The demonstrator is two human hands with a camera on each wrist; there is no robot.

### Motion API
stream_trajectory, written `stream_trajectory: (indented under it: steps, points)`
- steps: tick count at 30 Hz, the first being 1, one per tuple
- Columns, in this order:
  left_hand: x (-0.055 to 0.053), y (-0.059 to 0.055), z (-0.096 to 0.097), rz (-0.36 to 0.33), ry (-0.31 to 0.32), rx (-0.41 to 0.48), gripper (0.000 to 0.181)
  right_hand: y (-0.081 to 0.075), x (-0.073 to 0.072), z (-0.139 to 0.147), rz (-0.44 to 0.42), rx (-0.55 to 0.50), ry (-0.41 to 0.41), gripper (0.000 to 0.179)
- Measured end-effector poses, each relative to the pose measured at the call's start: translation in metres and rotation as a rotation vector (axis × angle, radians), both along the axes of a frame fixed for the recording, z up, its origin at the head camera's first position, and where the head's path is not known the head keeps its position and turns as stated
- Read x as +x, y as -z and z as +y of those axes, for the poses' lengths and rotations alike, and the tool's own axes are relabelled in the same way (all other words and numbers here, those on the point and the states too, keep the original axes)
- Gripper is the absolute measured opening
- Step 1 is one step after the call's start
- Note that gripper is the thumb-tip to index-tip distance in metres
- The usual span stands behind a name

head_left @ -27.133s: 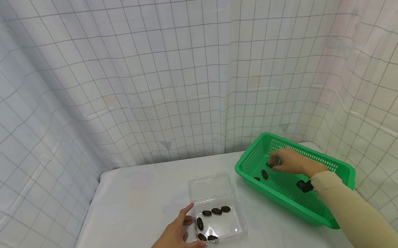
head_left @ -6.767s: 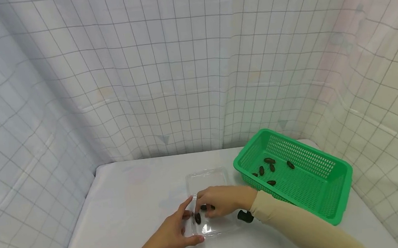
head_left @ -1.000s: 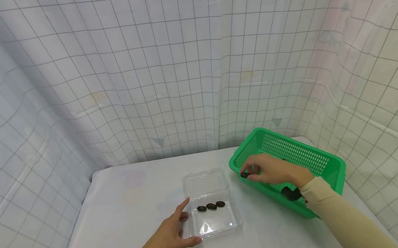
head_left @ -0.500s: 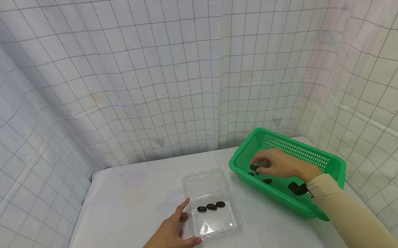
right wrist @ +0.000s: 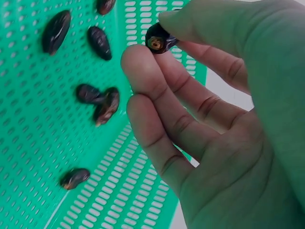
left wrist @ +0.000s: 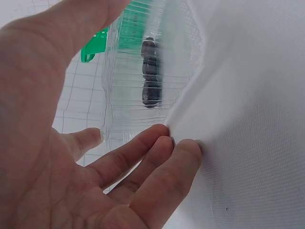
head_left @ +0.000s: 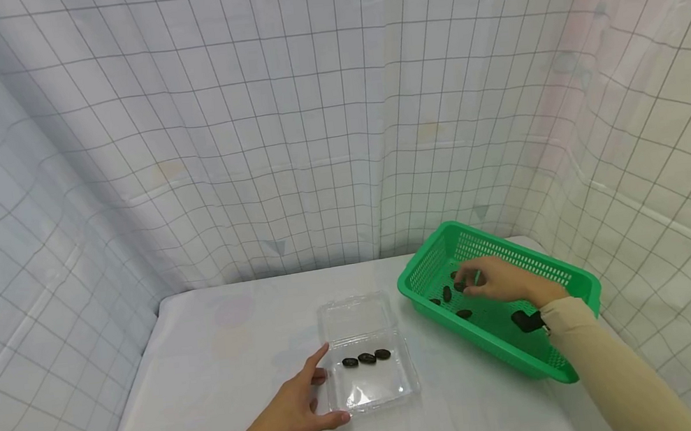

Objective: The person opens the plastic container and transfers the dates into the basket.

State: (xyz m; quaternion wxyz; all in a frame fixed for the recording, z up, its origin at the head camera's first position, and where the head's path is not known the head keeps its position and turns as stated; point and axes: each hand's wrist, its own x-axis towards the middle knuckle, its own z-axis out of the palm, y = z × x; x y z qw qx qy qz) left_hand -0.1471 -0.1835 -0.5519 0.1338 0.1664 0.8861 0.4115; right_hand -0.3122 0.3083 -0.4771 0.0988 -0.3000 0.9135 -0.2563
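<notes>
I see the right hand (head_left: 498,280) with its fingers (right wrist: 145,71) and thumb pinching 1 dark fruit (right wrist: 159,39) inside the green basket (head_left: 478,334), more loose fruit (right wrist: 56,32) lying on its perforated floor. I have the left hand (head_left: 293,410) with fingers spread along the left side of the clear box (head_left: 379,384), open on the white desk (head_left: 210,370), 3 fruit in a row (head_left: 367,358) inside.

Ten dark brown, oval, wrinkled fruits (head_left: 367,358) by my count: three in one clear plastic hinged box (head_left: 378,383), six lying in one green perforated plastic basket (head_left: 491,342) by the far right corner of one white-cloth table (head_left: 210,370), one pinched in the right hand (head_left: 499,280). Two hands total, counting the left hand (head_left: 290,411).
</notes>
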Motion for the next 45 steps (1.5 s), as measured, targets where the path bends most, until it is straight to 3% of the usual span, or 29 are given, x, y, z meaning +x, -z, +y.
stream_trajectory:
  steps: [12,24,45]
  points:
    - [0.0,-0.001,0.001,0.006,0.003,-0.002,0.127,0.011,-0.011,0.018,-0.025,0.073,0.056,0.023]
    - [0.0,-0.002,0.003,-0.018,-0.006,-0.001,0.127,0.012,-0.007,0.02,-0.017,0.078,0.093,0.025]
    - [0.0,-0.003,0.005,-0.024,-0.013,-0.019,0.127,-0.015,0.009,-0.013,0.121,0.015,0.037,0.019]
